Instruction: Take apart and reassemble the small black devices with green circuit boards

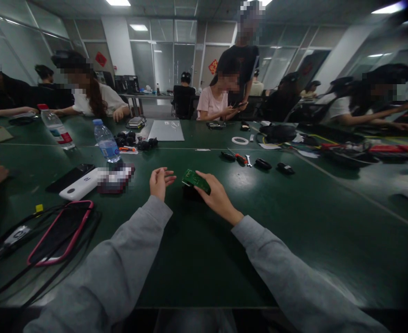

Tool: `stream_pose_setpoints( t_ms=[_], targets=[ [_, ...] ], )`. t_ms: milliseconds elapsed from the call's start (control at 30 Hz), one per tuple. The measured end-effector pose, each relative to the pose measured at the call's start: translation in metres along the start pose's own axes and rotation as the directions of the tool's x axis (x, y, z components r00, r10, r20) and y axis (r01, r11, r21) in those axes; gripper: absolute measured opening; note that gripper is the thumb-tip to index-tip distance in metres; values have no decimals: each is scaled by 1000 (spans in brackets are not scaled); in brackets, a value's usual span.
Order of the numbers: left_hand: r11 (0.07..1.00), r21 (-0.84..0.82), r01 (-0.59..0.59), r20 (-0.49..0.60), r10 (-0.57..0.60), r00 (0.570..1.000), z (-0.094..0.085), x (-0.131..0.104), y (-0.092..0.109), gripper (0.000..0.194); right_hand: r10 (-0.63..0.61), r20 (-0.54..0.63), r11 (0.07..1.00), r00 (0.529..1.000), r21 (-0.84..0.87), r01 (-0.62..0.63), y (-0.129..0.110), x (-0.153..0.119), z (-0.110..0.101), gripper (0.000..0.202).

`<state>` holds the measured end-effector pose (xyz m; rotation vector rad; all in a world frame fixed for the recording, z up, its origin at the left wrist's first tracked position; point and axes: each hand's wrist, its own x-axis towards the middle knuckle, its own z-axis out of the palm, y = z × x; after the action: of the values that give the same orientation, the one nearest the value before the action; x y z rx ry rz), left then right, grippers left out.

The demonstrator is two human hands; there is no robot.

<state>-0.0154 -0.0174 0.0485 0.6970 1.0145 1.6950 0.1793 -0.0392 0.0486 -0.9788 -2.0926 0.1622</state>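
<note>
Within the right hand (218, 196), a rectangular green circuit board (193, 178), pale-flecked

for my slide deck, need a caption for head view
Right hand holding a green circuit board at a green table, left hand open nearby.

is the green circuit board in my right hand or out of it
In it: your right hand grips the green circuit board by its edges; your left hand is apart from it.

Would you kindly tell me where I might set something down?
Bare tabletop lies between the grey sleeves, and from the right hand, holding a green circuit board, across to the wrench. Crowded: left of the left hand, with pink-cased phone and blue-capped bottle.
</note>
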Motion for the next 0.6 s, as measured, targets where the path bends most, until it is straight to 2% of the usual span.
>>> stream_pose_setpoints(
  t_ms=[67, 167, 400, 500, 600],
  targets=[
    [1000, -4, 19, -35, -19, 999, -5, 7, -3, 12, 25, 46, 998, 999, 60, -28, 3, 2, -5, 45],
    [1000, 14, 24, -18, -24, 1000, -8, 11, -8, 13, 25, 99, 994, 995, 100, -35, 9, 3, -10, 44],
    [998, 60, 6, 41, -8, 999, -11, 11, -8, 13, 13, 215, 998, 977, 57, -25, 26, -4, -22, 50],
    [998, 40, 42, 16, -43, 999, -13, 14, -8, 12, 51, 195, 999, 979, -11, -50, 55, -17, -43, 50],
    [997, 68, 42, 4, -43, 999, -15, 17, -10, 11, 110, 133, 988, 985, -123, -94, 110, -41, -88, 53]
  ],
)
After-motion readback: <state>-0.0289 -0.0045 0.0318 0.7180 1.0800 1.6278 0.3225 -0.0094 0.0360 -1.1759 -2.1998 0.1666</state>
